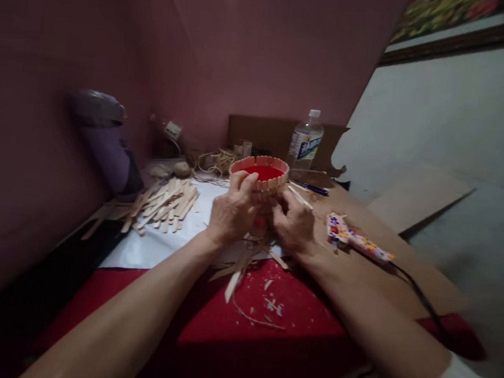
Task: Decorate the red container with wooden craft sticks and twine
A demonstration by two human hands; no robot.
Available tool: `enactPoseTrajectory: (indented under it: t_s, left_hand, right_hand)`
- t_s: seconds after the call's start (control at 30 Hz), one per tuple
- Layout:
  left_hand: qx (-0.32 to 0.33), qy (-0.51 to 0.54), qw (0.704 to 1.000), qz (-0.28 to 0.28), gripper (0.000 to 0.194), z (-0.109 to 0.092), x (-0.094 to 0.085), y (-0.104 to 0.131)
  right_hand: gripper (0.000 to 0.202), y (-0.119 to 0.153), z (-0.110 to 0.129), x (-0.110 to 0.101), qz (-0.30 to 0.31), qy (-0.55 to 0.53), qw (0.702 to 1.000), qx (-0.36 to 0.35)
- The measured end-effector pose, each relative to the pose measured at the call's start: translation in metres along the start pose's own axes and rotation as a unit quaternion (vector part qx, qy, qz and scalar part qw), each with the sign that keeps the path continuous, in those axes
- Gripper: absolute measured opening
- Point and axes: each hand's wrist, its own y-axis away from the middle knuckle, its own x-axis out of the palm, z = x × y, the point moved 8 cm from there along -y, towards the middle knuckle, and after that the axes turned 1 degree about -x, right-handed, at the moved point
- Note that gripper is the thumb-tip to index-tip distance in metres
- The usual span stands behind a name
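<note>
A round container (pixel 274 183) ringed with upright craft sticks, red inside, is held up over the table in front of me. My left hand (pixel 234 208) grips it at the near left, fingers hooked over the stick rim. Lower down on the right, my right hand (pixel 294 221) is closed against its side, the fingertips partly hidden by the hand itself. Loose strips of wood (pixel 236 279) and pale shavings lie beneath both hands. The container's lower part is mostly hidden behind my hands.
A pile of craft sticks (pixel 169 205) lies on white paper (pixel 140 251) at left. Tangled twine (pixel 221 161), a plastic bottle (pixel 305 143) and a dark blue pen (pixel 314 188) are behind. At right rests a flower-patterned glue gun (pixel 353 238) with a black cord.
</note>
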Motion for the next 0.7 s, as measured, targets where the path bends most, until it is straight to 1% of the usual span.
enactPoseTrajectory:
  t_s: [0.3,0.53,0.7]
  left_hand:
    - [0.008,0.014,1.0,-0.007,0.052,-0.0011,-0.0015,-0.0019]
    - [0.019,0.041,0.999,-0.019,0.052,-0.002,-0.0032,-0.0009]
    - [0.004,0.059,0.998,-0.025,0.056,0.0024,-0.0037,-0.0018]
  right_hand:
    - [0.02,-0.001,0.0005,-0.0001,-0.012,-0.003,1.0,-0.027]
    - [0.02,-0.0008,-0.0015,0.002,-0.004,-0.01,1.0,-0.022]
    - [0.022,-0.0011,-0.0016,0.0021,0.002,-0.006,1.0,-0.015]
